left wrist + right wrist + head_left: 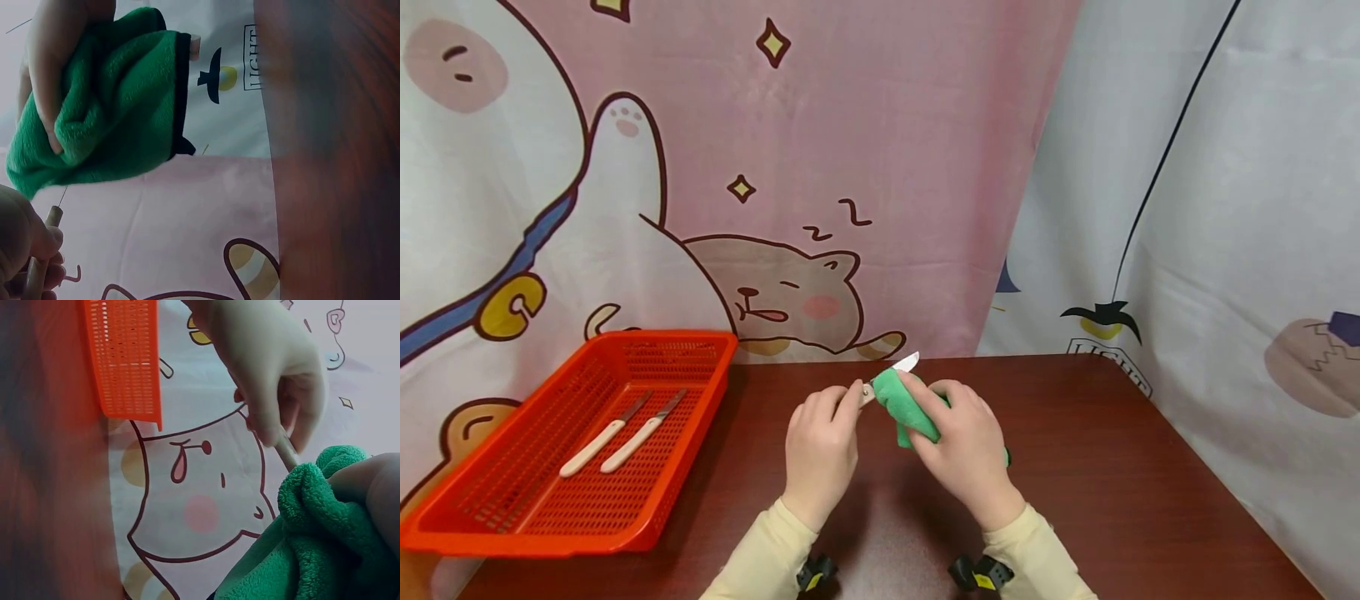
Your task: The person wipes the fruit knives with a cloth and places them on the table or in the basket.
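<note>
My left hand (pixel 823 446) grips the pale handle of a small knife (pixel 907 362) above the table. The blade points up and to the right, away from me. In my right hand (pixel 962 442) a green cloth (pixel 904 403) is pinched around the blade, and only the tip end sticks out past it. Seen from the left wrist, the cloth (pixel 125 106) hangs in folds with a dark edge, and the knife handle (pixel 39 272) lies between my left thumb and fingers. The right wrist view has the cloth (pixel 306 550) bunched under my right thumb.
A red plastic basket (pixel 658 517) stands on the left of the brown table (pixel 1112 467). Inside it lie two knives with pale handles, one knife (pixel 593 447) beside another knife (pixel 634 444). A printed curtain (pixel 925 167) hangs behind the table's far edge.
</note>
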### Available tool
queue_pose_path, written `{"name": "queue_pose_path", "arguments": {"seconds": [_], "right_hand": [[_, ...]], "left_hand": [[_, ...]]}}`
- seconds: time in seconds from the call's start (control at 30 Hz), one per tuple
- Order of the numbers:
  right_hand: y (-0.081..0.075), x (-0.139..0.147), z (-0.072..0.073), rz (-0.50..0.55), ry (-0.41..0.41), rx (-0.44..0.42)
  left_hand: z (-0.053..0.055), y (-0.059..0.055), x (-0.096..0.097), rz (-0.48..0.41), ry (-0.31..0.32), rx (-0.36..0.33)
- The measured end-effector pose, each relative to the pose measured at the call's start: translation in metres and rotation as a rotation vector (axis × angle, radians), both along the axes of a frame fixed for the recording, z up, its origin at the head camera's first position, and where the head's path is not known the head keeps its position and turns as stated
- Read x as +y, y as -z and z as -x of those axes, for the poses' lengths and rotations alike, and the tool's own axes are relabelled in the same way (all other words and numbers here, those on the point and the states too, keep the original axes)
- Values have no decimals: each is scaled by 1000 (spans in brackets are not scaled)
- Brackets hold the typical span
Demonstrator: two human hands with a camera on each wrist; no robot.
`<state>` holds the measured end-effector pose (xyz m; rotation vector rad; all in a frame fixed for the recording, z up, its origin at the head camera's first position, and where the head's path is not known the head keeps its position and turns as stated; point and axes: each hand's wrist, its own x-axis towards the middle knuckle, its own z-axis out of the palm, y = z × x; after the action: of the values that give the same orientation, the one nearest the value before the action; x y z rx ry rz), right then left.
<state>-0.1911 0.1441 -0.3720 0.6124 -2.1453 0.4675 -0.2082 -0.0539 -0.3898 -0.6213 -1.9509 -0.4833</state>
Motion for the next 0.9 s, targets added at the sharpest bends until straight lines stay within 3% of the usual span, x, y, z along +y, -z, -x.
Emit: {"name": "queue_pose_path", "arguments": {"seconds": [0.4,0.9], "right_hand": [[5,1,3,-18,32,-33],[-3,23,6,37,155,-104]], "left_hand": [[-3,2,4,16,45,7],[-3,1,4,6,49,11]]}}
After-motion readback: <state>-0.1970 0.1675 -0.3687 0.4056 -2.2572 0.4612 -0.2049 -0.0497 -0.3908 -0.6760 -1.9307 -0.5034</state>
